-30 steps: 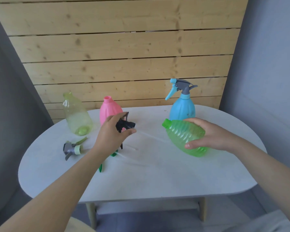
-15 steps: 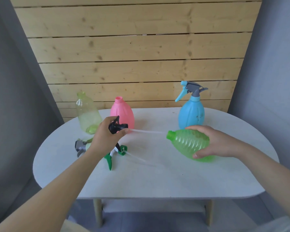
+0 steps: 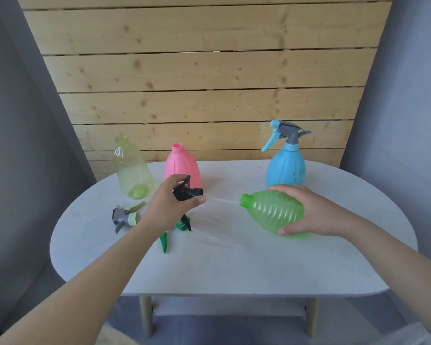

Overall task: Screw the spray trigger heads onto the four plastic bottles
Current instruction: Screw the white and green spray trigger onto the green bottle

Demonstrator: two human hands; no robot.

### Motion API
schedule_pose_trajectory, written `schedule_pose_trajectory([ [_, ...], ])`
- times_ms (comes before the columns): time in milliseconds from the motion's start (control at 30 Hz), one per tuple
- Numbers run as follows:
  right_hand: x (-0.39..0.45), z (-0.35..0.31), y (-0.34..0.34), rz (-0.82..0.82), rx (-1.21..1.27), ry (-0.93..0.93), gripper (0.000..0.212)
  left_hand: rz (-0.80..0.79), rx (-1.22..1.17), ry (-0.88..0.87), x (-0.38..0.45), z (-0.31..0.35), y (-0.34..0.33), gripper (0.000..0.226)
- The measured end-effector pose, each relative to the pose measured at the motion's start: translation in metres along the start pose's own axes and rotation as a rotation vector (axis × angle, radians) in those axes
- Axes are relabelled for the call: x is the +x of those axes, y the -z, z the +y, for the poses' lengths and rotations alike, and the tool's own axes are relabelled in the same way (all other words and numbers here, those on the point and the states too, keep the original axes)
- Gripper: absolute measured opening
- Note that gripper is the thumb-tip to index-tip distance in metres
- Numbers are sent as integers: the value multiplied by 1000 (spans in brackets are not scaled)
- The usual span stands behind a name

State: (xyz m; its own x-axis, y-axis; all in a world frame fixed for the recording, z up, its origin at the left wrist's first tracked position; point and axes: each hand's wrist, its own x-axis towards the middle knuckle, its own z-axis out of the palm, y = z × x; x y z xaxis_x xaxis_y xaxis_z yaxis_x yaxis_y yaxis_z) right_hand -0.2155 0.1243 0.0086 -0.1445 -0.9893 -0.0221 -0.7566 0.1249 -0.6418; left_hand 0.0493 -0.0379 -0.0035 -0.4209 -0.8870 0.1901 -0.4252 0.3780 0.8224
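Observation:
My right hand (image 3: 311,210) holds the ribbed green bottle (image 3: 274,211) tilted on its side above the table, its open neck pointing left. My left hand (image 3: 171,204) grips a black trigger head (image 3: 187,192); its clear dip tube (image 3: 222,200) points right and its tip reaches the green bottle's mouth. The blue bottle (image 3: 285,168) stands at the back right with a grey and blue trigger head screwed on. The pink bottle (image 3: 182,165) and the clear yellow bottle (image 3: 132,170) stand open at the back left.
On the white oval table (image 3: 234,265) a grey trigger head with a pale green collar (image 3: 125,217) lies at the left. A green trigger head (image 3: 178,231) lies under my left wrist. A wooden slat wall stands behind the table.
My left hand has brought the black trigger head closer to the green bottle, and the dip tube's tip has reached the bottle's mouth. The view has shifted a little.

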Motion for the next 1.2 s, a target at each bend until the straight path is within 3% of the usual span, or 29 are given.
schedule_pose_trajectory([
  [333,5,3,-6,16,-100,18,92,-105,-68,103,-2,3,-2,57],
  [567,5,9,4,122,-108,-63,94,47,-151,200,5,-9,13,37],
  [700,3,10,8,237,-29,-114,95,-60,22,145,3,-11,18,39],
  [867,1,5,2,205,2,-87,94,-235,98,44,-11,2,-7,38],
  [1100,4,2,-3,198,-1,-76,94,-249,268,-30,-19,20,-47,41],
  [1200,4,2,-5,172,-11,-86,95,-253,352,-35,-18,19,-55,28],
])
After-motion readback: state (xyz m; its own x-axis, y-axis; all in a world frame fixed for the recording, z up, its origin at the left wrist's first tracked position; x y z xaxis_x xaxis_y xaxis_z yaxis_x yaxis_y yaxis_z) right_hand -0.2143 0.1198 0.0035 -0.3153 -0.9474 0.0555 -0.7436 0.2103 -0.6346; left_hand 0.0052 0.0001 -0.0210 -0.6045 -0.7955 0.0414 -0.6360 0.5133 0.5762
